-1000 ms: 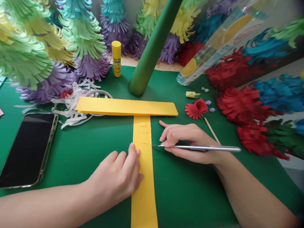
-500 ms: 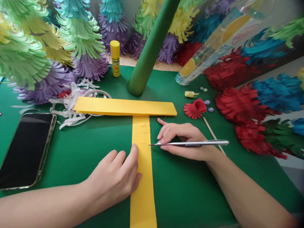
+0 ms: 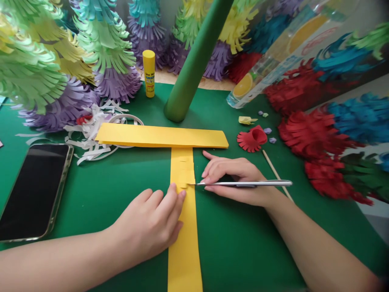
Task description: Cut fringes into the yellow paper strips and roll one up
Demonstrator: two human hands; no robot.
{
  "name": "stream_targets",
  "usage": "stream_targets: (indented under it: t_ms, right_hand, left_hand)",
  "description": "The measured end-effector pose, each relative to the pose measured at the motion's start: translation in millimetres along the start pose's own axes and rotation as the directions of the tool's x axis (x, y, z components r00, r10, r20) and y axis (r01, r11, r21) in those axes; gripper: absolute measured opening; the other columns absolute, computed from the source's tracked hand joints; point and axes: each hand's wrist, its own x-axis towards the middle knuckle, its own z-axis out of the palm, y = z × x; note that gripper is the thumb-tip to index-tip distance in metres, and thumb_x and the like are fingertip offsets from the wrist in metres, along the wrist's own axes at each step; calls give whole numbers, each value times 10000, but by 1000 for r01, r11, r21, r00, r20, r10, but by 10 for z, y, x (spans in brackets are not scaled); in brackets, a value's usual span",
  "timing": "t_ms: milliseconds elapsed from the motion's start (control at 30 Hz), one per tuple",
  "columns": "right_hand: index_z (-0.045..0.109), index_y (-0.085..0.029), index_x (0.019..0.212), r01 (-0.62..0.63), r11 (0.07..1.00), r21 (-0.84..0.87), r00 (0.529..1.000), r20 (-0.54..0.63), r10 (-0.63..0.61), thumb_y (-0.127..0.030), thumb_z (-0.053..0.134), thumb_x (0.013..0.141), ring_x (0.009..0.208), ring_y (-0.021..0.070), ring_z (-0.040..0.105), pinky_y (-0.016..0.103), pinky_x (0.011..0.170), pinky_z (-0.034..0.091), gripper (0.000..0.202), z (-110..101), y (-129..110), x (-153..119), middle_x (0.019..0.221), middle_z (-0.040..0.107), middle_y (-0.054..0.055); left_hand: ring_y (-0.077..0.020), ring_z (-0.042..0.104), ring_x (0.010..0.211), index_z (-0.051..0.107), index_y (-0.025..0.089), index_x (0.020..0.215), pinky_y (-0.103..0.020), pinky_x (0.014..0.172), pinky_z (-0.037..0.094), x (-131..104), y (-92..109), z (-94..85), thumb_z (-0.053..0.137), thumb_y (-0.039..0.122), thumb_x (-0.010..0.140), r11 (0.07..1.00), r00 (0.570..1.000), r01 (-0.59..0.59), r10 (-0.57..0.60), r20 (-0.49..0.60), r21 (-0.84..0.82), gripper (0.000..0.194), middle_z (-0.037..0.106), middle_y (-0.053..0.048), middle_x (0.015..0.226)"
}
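A yellow paper strip [image 3: 184,259] runs lengthwise toward me over the green surface, with several short crosswise slits near its far end. My left hand [image 3: 152,223] presses on it, fingers curled together and tips just below the slits. Between the fingers and thumb of my right hand [image 3: 234,178] is a slim silver craft knife [image 3: 258,183], closed in the grip and lying almost level. Its thin tip meets the strip's right edge, beside the lowest slit. A second, folded yellow strip [image 3: 161,136] lies across the far end.
Behind stand a green paper cone [image 3: 194,69], a yellow glue stick [image 3: 149,75] and a clear bottle [image 3: 267,61]. At left are a phone [image 3: 35,190] and white paper shreds [image 3: 91,134]. A red paper flower [image 3: 252,138] and a thin stick [image 3: 276,174] lie right. Fringed paper trees [image 3: 106,52] surround the back.
Fingers of my left hand have shifted slightly, one now reaching further onto the strip. The knife tip has drawn back a little to the right, and a small paper flap shows at the lowest slit.
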Motion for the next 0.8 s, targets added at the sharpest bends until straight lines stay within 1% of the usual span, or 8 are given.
stream_targets:
  t_ms: [200,400,567,700,800]
  right_hand:
    - [693,-217,814,-5,999,-38,1000,16,6,-199,693,787,769,150,688,476,1091,396,32,16,-1,9,757,729,2]
    - [695,-232,835,25,998,-59,1000,16,-25,-202,698,789,768,145,687,453,1086,396,55,44,-2,20,760,734,-6]
    - [701,-245,858,-1,997,-78,1000,11,2,-246,693,800,775,150,689,447,1096,372,58,79,12,9,782,741,-6]
    - [701,-246,874,-1,997,-84,1000,0,1,-235,701,796,781,148,689,436,1095,369,79,105,8,12,798,743,-9]
    - [702,-243,866,1,998,-66,1000,-25,-2,-217,716,780,767,147,689,439,1082,383,91,116,-3,18,802,743,-8]
  left_hand:
    - [-182,594,646,612,52,1180,-320,531,434,-5,-2,10,445,254,912,1000,1000,3,-3,1,0,375,666,-169,1082]
    - [-181,598,662,611,57,1185,-316,538,429,-3,2,7,450,264,913,1000,1000,6,-6,13,5,377,659,-169,1106]
    - [-181,590,675,615,66,1178,-314,552,417,-15,7,18,464,280,914,1000,1000,8,-8,15,0,372,651,-174,1119]
    - [-191,585,678,623,66,1175,-318,551,403,-18,7,17,455,279,913,1000,1000,8,-8,10,-3,377,660,-169,1111]
    - [-203,585,692,609,69,1210,-326,555,399,-24,5,-1,456,324,908,1000,999,11,-11,42,-7,424,649,-173,1141]
